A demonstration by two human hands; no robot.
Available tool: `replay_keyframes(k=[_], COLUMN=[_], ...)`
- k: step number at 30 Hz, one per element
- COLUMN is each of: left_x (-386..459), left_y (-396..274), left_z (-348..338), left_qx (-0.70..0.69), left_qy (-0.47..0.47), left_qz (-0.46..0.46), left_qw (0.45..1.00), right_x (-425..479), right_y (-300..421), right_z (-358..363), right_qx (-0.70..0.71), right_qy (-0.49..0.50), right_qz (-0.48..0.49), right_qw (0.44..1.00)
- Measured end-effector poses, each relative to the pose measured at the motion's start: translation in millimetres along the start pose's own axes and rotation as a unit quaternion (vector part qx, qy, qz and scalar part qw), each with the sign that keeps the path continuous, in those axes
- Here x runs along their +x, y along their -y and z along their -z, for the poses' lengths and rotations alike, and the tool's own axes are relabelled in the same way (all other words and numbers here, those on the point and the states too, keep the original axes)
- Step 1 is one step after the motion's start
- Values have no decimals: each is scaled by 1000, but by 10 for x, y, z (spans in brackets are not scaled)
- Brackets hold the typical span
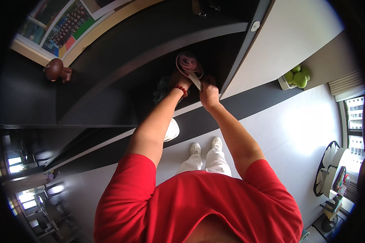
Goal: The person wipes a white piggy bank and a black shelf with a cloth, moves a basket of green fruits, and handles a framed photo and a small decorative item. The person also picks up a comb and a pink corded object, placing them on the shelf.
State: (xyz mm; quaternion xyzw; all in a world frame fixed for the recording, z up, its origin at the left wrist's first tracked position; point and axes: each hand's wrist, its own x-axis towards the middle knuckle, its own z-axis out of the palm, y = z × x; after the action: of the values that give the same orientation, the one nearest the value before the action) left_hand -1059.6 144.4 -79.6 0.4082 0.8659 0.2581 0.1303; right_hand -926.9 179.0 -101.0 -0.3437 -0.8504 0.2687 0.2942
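Both my hands reach into a dark open cabinet compartment. My left hand, with a red bead bracelet at its wrist, is around the lower side of a pink item. This item has a thin round rim and looks coiled or folded inside; shadow hides what it is. A pale ribbed strip slants down from it towards my right hand. My right hand is curled at the strip's lower end, its fingertips lost in the dark. A greyish, cloth-like bundle lies beside my left wrist.
A pale cabinet door stands at the right. Green fruit sits in a white container beyond it. On the black top at the left are a brown animal figurine and a photo board. A white rounded object is below my left forearm.
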Motion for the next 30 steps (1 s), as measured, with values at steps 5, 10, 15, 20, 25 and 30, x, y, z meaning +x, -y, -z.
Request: replay_keyframes(k=[5,10,15,20,25,30], left_x=[86,-3,60,75,56,48], left_y=[147,53,225,383,246,212], left_z=[-52,12,-10,-121,116,163], left_qx=[73,80,49,39,162,113], left_qy=[40,21,44,6,114,89], left_qz=[37,55,-35,-39,-88,-78], left_qw=[996,995,997,998,976,987], right_x=[-5,-119,-359,-521,-580,-570], right_y=[-1,30,62,49,239,368], right_z=[35,92,186,373,536,580], right_qx=[19,49,204,617,722,728], right_qy=[-32,-39,-27,128,150,165], right_qz=[27,-31,-112,-287,-357,-400], right_qw=[999,998,972,721,574,532])
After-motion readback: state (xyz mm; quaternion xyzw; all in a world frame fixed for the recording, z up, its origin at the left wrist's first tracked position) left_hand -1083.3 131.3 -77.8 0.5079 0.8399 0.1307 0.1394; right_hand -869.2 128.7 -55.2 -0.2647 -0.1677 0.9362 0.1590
